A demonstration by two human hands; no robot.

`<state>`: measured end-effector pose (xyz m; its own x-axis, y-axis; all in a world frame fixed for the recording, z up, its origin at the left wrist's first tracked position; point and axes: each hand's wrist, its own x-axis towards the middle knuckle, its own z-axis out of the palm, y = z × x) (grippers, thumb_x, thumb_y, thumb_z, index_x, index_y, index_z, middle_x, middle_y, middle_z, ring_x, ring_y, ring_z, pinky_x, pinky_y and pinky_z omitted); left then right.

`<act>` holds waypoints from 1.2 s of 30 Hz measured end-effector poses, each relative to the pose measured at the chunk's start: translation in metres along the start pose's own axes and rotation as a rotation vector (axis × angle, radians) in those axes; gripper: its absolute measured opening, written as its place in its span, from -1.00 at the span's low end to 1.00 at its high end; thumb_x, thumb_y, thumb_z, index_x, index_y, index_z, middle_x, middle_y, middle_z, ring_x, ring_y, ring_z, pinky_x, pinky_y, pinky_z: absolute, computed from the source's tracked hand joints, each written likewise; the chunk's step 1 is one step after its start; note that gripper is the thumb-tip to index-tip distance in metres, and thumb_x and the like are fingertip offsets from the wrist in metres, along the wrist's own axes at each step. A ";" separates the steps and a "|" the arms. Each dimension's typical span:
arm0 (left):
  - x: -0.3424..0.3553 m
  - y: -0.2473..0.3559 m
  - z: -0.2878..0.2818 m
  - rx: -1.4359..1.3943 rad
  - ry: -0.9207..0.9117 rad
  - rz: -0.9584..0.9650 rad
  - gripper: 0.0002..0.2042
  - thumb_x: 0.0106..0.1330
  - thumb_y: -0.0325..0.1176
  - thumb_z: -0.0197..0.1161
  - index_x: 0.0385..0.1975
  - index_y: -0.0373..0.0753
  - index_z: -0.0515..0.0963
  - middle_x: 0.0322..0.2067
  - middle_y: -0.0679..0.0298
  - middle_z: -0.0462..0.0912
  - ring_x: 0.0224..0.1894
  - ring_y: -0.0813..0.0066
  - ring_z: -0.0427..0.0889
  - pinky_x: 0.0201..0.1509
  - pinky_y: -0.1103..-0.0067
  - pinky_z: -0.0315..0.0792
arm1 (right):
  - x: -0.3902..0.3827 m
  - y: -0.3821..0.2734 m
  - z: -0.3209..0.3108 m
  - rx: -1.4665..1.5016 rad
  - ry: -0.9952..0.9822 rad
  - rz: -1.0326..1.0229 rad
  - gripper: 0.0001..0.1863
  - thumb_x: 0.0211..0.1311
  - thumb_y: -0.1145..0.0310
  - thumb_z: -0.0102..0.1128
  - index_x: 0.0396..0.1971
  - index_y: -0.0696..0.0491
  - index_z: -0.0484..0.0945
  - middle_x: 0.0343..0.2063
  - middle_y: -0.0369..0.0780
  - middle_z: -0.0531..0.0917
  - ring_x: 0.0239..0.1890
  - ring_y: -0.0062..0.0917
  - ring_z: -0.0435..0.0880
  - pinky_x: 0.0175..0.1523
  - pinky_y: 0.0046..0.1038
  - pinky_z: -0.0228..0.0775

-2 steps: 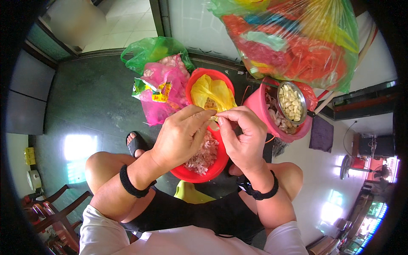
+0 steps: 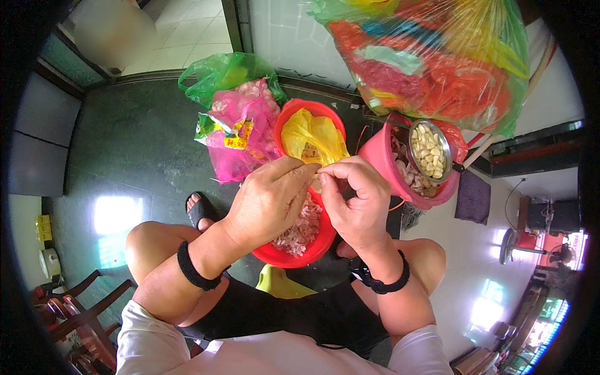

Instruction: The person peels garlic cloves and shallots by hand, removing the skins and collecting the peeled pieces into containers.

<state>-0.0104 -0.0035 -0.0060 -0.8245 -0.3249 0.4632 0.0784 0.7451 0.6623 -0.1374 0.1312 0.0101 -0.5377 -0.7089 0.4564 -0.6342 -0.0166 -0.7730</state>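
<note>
Above a red basin (image 2: 326, 240) full of papery garlic skins and pieces (image 2: 300, 232), my left hand (image 2: 265, 197) and my right hand (image 2: 357, 203) meet at the fingertips. Both are closed in a pinch on a small pale garlic clove (image 2: 317, 184), mostly covered by the fingers. Just beyond them a second red basin (image 2: 279, 132) is lined with a yellow plastic bag (image 2: 319, 134). To the right, a metal bowl (image 2: 448, 164) of peeled cloves (image 2: 429, 150) rests on a pink bucket (image 2: 382, 164), which holds more garlic skins.
A pink mesh bag (image 2: 231, 159) of garlic bulbs lies at the far left, beside a green plastic bag (image 2: 212, 72). At the far right bulges a large clear bag (image 2: 431, 69) of coloured plastic bags. A yellow-green stool edge (image 2: 281, 284) shows between my legs.
My fingertips have shifted very slightly around the clove. Otherwise nothing has visibly moved.
</note>
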 end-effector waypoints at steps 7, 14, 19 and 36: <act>-0.001 0.002 0.000 -0.019 -0.019 -0.026 -0.74 0.29 -0.57 0.32 -0.02 -0.35 0.67 -0.23 0.02 0.69 -0.22 -0.01 0.71 -0.13 0.30 0.62 | -0.001 0.003 0.001 0.016 -0.013 0.045 -0.90 0.19 0.62 0.35 -0.32 0.14 0.63 -0.39 -0.13 0.69 -0.40 -0.26 0.72 -0.26 -0.36 0.57; -0.001 0.005 0.000 -0.177 -0.012 -0.146 -0.80 0.30 -0.60 0.30 -0.09 -0.39 0.68 -0.25 0.00 0.71 -0.19 0.02 0.73 -0.09 0.35 0.61 | -0.006 0.003 0.011 0.053 0.021 0.113 -0.89 0.24 0.60 0.33 -0.27 0.16 0.60 -0.41 -0.16 0.70 -0.46 -0.40 0.69 -0.30 -0.43 0.54; 0.001 0.008 -0.002 -0.266 -0.031 -0.226 -0.82 0.34 -0.58 0.31 -0.10 -0.41 0.68 -0.23 0.03 0.73 -0.18 0.14 0.75 -0.07 0.39 0.59 | -0.008 0.003 0.017 0.297 0.025 0.311 -0.97 0.35 0.57 0.26 -0.27 0.18 0.59 -0.42 -0.25 0.70 -0.45 -0.65 0.64 -0.31 -0.53 0.49; -0.003 0.006 0.015 -0.173 0.226 -0.209 -0.79 0.20 -0.56 0.46 -0.16 -0.34 0.74 -0.23 0.05 0.78 -0.20 0.14 0.80 -0.10 0.40 0.65 | -0.016 0.001 0.024 0.982 0.092 0.735 -0.89 0.56 0.42 0.13 -0.15 0.14 0.57 -0.43 -0.38 0.60 -0.48 -0.84 0.47 -0.34 -0.63 0.53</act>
<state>-0.0156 0.0106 -0.0123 -0.6893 -0.5950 0.4134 0.0312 0.5457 0.8374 -0.1156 0.1254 -0.0085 -0.6532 -0.7219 -0.2283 0.5016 -0.1866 -0.8448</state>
